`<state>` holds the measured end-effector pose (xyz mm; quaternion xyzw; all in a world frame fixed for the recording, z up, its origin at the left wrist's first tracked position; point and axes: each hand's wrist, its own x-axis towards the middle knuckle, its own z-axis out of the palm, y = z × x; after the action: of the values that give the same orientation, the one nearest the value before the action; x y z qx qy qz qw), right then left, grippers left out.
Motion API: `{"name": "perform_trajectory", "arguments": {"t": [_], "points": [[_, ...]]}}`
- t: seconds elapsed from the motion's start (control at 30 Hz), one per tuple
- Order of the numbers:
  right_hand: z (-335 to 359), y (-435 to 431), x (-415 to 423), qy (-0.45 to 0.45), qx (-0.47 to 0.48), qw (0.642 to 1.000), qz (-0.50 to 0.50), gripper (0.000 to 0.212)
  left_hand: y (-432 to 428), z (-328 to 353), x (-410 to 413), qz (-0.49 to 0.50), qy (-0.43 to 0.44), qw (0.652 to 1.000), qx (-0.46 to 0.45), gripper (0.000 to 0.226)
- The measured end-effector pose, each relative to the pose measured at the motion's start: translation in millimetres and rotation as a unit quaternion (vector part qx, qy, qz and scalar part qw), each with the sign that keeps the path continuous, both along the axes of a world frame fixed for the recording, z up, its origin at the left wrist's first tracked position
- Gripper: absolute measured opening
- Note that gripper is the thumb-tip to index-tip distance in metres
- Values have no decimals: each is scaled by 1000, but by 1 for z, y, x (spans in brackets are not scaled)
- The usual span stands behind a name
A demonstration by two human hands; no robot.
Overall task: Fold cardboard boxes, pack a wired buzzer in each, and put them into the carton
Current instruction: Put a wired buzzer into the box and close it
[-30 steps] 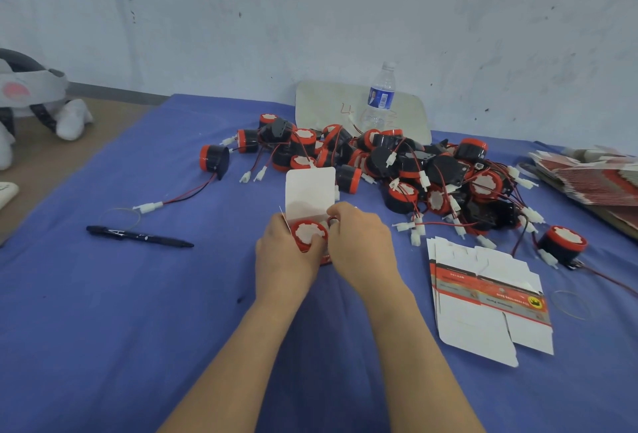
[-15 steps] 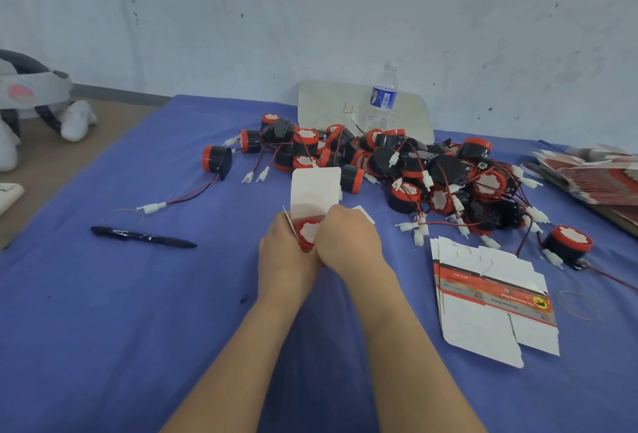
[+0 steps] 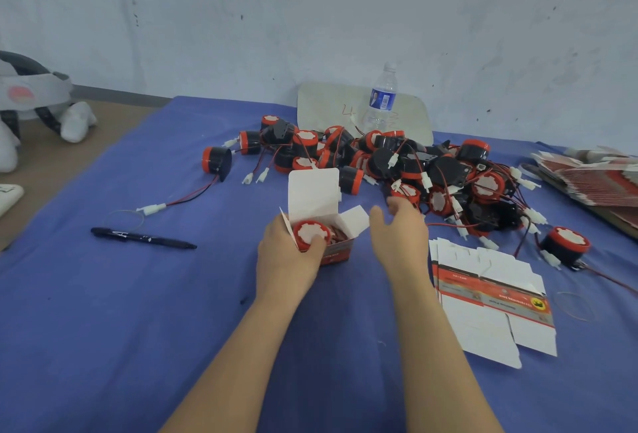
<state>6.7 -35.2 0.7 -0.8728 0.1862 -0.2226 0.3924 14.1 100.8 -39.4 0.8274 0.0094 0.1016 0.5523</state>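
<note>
A small red-and-white cardboard box (image 3: 336, 253) stands on the blue cloth with its white lid flap (image 3: 313, 191) upright and a side flap spread to the right. A red-topped buzzer (image 3: 311, 234) sits in its mouth. My left hand (image 3: 288, 253) grips the box, thumb on the buzzer. My right hand (image 3: 400, 230) hovers just right of the box, fingers apart and holding nothing. Behind lies a heap of black-and-red wired buzzers (image 3: 397, 163). A few flat box blanks (image 3: 490, 298) lie right of my right arm.
A black pen (image 3: 141, 237) lies to the left. One buzzer (image 3: 215, 159) sits apart at the left, another (image 3: 566, 244) at the right. A water bottle (image 3: 379, 97) stands before a pale board by the wall. A stack of flat boxes (image 3: 590, 173) is at far right.
My right hand has let go of the box and moved away to the right with fingers spread. The buzzer now sits deeper in the box. The left hand stays on the box.
</note>
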Motion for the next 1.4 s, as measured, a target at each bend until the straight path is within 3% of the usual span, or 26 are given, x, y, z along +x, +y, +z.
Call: {"name": "perform_trajectory", "arguments": {"t": [0.07, 0.2, 0.33, 0.47, 0.67, 0.83, 0.97, 1.1, 1.17, 1.27, 1.4], "points": [[-6, -2, 0, 18, 58, 998, 27, 37, 0, -1, 0, 7, -13, 1000, 5, 41], [-10, 10, 3, -43, 98, 991, 78, 41, -1, -1, -2, 33, -53, 998, 5, 63], [-18, 6, 6, -3, 77, 989, 128, 15, 1, -4, -1, 40, -112, 993, 3, 39], [-27, 8, 7, 7, 110, 982, 152, 6, 1, -9, -1, -8, -167, 984, 55, 18], [-29, 9, 8, -4, 175, 955, 239, 75, 9, -7, 6, -4, -130, 991, 24, 12], [-29, 6, 8, -24, 158, 947, 277, 64, 16, -6, 13, -45, -64, 995, -55, 57], [-32, 7, 8, -28, 160, 944, 286, 55, 17, -7, 15, -87, -45, 988, -124, 43], [-34, 5, 9, -23, 176, 948, 263, 84, 17, -8, 15, -86, -47, 986, -135, 29], [-34, 7, 9, -15, 185, 948, 257, 86, 17, -7, 15, -79, -40, 986, -138, 24], [-33, 11, 8, -11, 170, 954, 246, 76, 15, -7, 12, -66, -35, 985, -153, 13], [-31, 11, 12, -36, 143, 973, 179, 28, 12, -6, 9, -67, -41, 984, -162, 19]]}}
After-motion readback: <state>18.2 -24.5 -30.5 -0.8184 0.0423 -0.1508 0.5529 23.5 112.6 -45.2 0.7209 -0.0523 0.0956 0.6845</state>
